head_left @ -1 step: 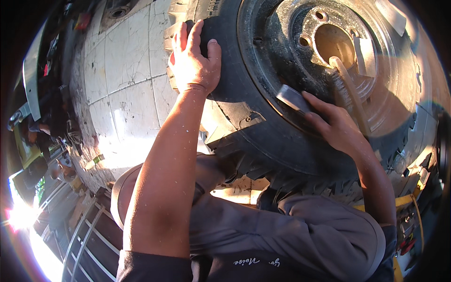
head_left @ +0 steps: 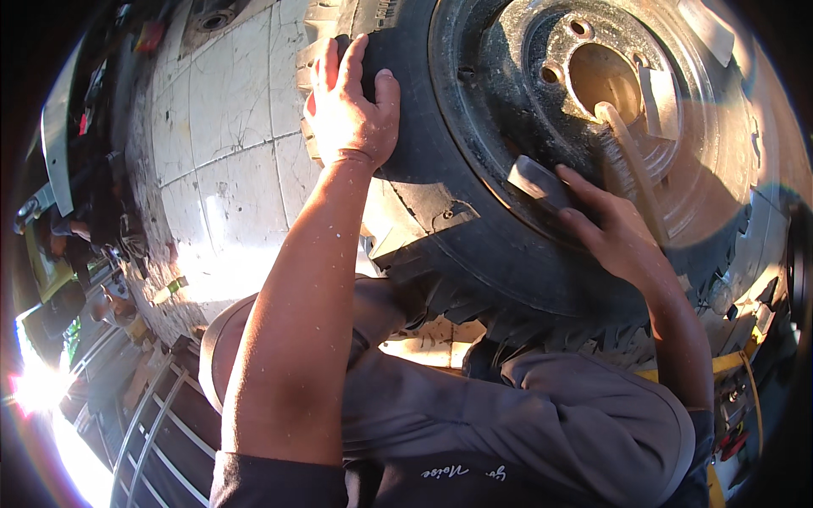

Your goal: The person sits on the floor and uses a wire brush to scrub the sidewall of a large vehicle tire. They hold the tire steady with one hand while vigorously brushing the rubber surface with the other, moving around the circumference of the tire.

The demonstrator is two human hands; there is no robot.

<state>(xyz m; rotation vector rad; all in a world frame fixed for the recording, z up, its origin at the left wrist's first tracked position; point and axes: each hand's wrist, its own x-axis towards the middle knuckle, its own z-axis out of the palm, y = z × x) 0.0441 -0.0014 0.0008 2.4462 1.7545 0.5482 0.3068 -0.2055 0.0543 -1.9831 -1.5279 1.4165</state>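
A big black tyre (head_left: 500, 262) on a dusty metal rim (head_left: 491, 110) lies flat in front of me. My left hand (head_left: 356, 110) rests with fingers spread on the tyre's left sidewall, near the tread. In my right hand (head_left: 614, 224) is a grey flat block (head_left: 535, 182), pinched between thumb and fingers against the rim's lower edge; part of it is hidden by the fingers. A curved wooden-handled wire brush (head_left: 631, 165) lies on the rim, its tip by the centre hole. Beside that hole sits a light rectangular piece (head_left: 659, 103).
Another pale sheet-like piece (head_left: 707, 32) lies at the tyre's upper right. Cracked light floor tiles (head_left: 224, 127) extend to the left. Metal bars (head_left: 152, 432) stand at lower left, near strong glare. A yellow frame (head_left: 728, 364) is at the right.
My right hand and the grey block have slid slightly to the right along the rim edge. My left hand stays in place on the tyre.
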